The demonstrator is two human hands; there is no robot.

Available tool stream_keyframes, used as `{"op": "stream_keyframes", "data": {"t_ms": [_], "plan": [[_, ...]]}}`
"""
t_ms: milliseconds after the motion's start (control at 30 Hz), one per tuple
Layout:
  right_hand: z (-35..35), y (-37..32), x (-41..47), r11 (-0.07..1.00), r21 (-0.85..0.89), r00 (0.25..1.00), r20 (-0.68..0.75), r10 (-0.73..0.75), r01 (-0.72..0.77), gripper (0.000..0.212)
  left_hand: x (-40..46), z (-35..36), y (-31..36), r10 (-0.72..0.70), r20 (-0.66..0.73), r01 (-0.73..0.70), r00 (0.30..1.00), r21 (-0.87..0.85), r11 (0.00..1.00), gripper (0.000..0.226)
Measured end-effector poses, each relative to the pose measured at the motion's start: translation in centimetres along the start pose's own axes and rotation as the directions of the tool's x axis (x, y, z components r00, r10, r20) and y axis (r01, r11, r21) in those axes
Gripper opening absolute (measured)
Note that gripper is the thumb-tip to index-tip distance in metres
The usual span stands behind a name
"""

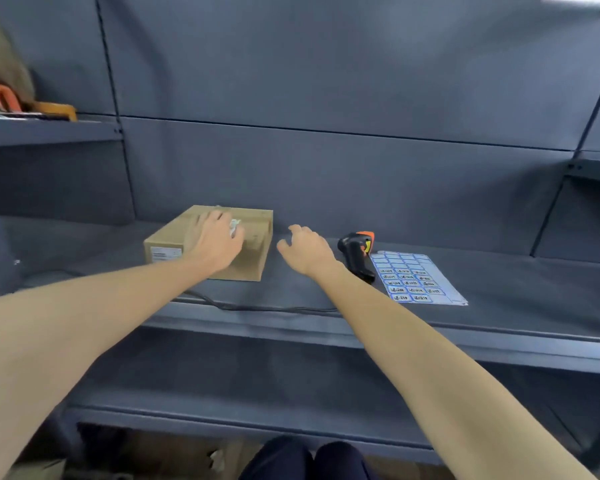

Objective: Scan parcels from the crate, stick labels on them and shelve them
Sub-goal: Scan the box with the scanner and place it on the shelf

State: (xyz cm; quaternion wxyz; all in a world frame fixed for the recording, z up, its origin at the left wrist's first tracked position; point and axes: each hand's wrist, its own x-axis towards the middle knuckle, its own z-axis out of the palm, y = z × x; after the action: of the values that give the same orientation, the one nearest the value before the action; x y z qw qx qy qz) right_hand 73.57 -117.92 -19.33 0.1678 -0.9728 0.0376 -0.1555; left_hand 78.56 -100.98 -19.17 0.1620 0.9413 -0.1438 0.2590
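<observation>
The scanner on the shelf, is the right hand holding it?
No, the scanner lies on the shelf by the label sheet, and the right hand hovers open beside it.

Both your arms reach forward, bare to above the elbow, and draw closer together toward the hands. Your left hand (217, 242) is palm down with the back of it toward you, fingers spread and laid flat — something small and white shows at its fingertips, though whether you pinch it cannot be told through the blur. Your right hand (305, 249) sits a little to the right of the left, apart from it, palm down — its fingers are loosely curled and spread, the thumb out to the left, and it holds nothing. Your knees, in dark trousers, show at the bottom edge.
</observation>
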Motion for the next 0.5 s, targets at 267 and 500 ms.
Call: {"op": "stream_keyframes", "data": {"t_ms": [267, 500], "plan": [[2.8, -2.8, 2.8, 0.981, 0.174, 0.994, 0.09, 0.067, -0.082, 0.039, 1.4, 0.0, -5.6, -0.238, -0.101, 0.214, 0.966, -0.203, 0.956, 0.043], [4.5, -3.1, 5.7, 0.909, 0.342, 0.965, 0.188, 0.183, -0.239, 0.056, 3.9, 1.6, -9.2, -0.564, 0.002, 0.502, 0.826, -0.459, 0.733, 0.056]]}}
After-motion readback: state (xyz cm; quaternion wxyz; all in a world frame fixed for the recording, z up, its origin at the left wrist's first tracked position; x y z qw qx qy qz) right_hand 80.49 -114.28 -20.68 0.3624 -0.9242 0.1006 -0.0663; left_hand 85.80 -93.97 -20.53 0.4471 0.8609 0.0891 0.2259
